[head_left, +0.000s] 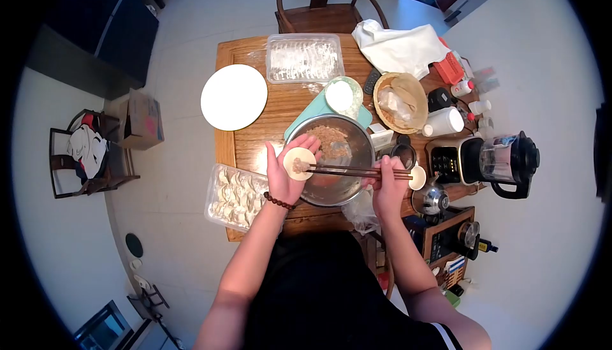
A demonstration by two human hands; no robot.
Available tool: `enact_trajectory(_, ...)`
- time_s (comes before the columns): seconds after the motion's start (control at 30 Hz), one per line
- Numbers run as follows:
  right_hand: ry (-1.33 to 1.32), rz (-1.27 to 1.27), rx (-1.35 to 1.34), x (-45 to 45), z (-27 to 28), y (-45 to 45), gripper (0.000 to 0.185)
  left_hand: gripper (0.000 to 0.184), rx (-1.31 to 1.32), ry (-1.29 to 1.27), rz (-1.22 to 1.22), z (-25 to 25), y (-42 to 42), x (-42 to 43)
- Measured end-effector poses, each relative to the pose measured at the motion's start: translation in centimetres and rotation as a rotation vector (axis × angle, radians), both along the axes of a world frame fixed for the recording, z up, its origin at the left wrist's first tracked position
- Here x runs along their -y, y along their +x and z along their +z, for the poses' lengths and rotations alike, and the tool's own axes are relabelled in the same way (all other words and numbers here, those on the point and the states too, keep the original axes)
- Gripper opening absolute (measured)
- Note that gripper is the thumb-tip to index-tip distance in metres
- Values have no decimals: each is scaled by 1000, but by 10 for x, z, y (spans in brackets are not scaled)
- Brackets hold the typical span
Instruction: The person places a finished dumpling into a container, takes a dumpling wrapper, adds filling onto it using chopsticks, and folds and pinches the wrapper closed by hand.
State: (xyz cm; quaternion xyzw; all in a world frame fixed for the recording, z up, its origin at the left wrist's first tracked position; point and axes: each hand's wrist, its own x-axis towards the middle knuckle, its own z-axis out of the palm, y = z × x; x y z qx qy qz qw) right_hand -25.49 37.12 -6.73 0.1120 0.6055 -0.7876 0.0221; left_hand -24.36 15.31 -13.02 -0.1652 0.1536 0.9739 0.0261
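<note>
Head view: the pale round dough wrapper [294, 155] lies on the left hand [285, 182], directly left of the right hand [387, 183].

The right hand clasps brown slender chopsticks [344, 167], their long axis running sideways across the shiny round steel bowl [331, 197], tips at the pinkish dab of filling [300, 166] on the wrapper. The left hand, palm up and unclenched, supports the wrapper by the bowl's left rim. Minced mixture [327, 138] sits inside the bowl; a clear plastic tray [209, 200] holds crescent dumplings [237, 195].

Filling [300, 166] on wrapper [296, 155] in left hand [285, 175]
</note>
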Motion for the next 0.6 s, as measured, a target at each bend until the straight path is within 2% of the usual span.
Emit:
enact_trajectory(0.33,143,152,-318,17,37,4,19,93,80,65,20,12,6,1)
enact_trajectory(0.6,199,239,-334,20,62,6,17,91,95,45,-11,16,4,3)
